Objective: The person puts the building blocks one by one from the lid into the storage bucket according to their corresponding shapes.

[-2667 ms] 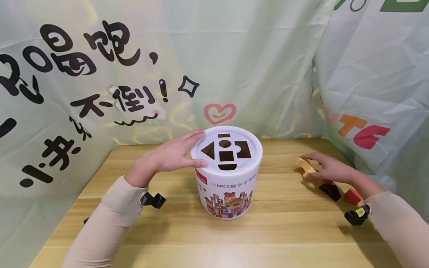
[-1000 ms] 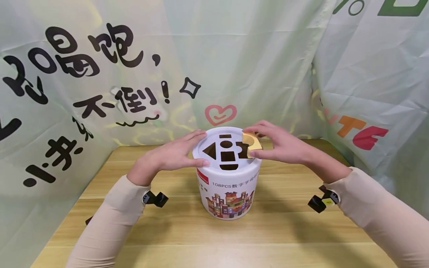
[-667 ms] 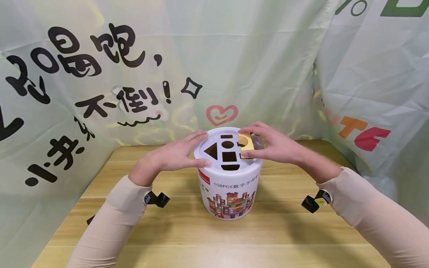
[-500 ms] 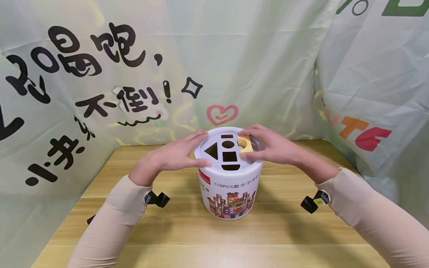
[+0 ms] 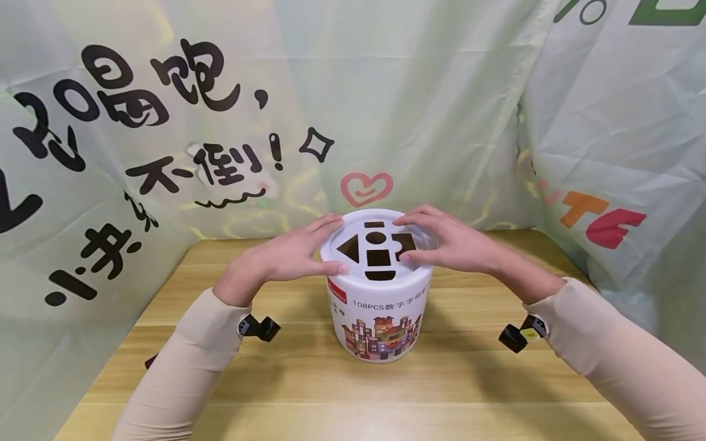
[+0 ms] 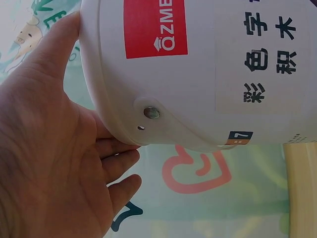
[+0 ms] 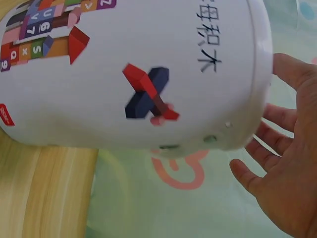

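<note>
A white toy block bucket [image 5: 380, 331] with a printed picture of coloured blocks stands upright on the table. Its lid [image 5: 353, 224] has several shaped holes, among them a triangle, a circle and a square. My left hand [image 5: 289, 251] holds the bucket's left rim, thumb on the lid and fingers along the far side, as the left wrist view [image 6: 54, 129] also shows. Over the lid's right side, my right hand [image 5: 458, 242] is spread with nothing in it, thumb tip beside the arch-shaped hole [image 5: 407, 242]. The yellow arch block is out of sight.
The wooden table [image 5: 265, 392] runs back to a printed cloth backdrop [image 5: 441, 122]. A small dark object [image 5: 150, 361] shows at the left, partly behind my left sleeve [image 5: 182, 355]. My right forearm crosses the table's right side.
My right hand carried the yellow arch block from the table's right to the lid. The block sank into the arch-shaped hole and vanished, and my fingers let go. My left hand stayed.
</note>
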The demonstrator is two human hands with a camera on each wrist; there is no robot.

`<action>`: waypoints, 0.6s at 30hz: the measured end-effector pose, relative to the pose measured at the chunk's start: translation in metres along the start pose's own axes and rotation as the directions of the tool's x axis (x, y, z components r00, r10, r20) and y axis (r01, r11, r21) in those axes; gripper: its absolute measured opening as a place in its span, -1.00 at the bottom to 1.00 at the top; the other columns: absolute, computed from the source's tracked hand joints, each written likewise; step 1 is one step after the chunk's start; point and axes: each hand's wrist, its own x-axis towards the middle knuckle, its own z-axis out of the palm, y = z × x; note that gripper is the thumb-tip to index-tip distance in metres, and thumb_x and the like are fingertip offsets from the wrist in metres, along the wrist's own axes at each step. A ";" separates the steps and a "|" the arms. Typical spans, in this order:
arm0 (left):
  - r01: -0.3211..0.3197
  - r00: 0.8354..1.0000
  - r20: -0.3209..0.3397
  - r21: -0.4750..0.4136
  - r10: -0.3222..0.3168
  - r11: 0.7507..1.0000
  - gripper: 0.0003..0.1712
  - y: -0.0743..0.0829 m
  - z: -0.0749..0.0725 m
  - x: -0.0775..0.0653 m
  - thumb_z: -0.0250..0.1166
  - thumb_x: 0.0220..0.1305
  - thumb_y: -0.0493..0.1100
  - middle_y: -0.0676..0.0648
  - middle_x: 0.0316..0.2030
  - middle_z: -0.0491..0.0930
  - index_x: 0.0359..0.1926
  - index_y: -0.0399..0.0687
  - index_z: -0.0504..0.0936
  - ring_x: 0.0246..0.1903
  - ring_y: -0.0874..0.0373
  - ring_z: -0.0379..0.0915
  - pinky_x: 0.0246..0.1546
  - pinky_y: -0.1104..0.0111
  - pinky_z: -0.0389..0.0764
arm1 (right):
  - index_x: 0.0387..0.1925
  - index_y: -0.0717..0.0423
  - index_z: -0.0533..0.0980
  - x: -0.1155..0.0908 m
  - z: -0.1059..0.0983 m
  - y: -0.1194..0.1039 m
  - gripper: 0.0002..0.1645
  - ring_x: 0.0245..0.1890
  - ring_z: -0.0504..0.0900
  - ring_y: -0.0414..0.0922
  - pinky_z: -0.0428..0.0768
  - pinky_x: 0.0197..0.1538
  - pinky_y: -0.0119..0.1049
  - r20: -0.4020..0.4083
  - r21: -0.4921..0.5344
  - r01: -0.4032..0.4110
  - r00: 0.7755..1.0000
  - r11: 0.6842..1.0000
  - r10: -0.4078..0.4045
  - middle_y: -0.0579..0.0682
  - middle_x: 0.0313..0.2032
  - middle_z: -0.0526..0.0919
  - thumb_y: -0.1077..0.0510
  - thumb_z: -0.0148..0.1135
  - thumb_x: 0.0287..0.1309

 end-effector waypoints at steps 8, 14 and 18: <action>-0.001 1.000 0.008 -0.003 0.001 1.000 0.18 -0.001 0.000 0.000 0.08 0.13 0.57 0.02 0.54 -0.19 0.56 0.03 -0.06 0.49 0.11 -0.27 0.39 0.05 0.05 | 0.27 -0.02 0.46 -0.017 -0.016 0.010 -0.35 0.19 0.39 0.01 0.38 0.17 0.18 -0.048 0.028 0.000 0.999 1.000 0.001 -0.04 0.22 0.41 -0.05 0.39 0.17; -0.002 1.000 0.011 -0.004 0.002 1.000 0.18 0.000 -0.001 0.001 0.08 0.14 0.57 0.02 0.54 -0.19 0.56 0.02 -0.06 0.49 0.10 -0.28 0.39 0.05 0.05 | 0.26 -0.02 0.45 -0.038 -0.024 0.025 -0.36 0.22 0.39 0.01 0.38 0.21 0.14 -0.087 -0.003 0.000 0.996 1.000 0.000 -0.01 0.22 0.43 0.01 0.40 0.17; 0.000 1.000 0.011 -0.003 0.000 1.000 0.18 0.000 -0.001 0.001 0.08 0.14 0.56 0.02 0.54 -0.19 0.55 0.01 -0.06 0.49 0.10 -0.28 0.39 0.05 0.05 | 0.25 0.02 0.45 -0.053 -0.027 0.039 -0.37 0.21 0.39 -0.03 0.38 0.22 0.08 -0.107 -0.041 -0.026 0.994 0.999 0.022 -0.01 0.19 0.46 0.02 0.40 0.17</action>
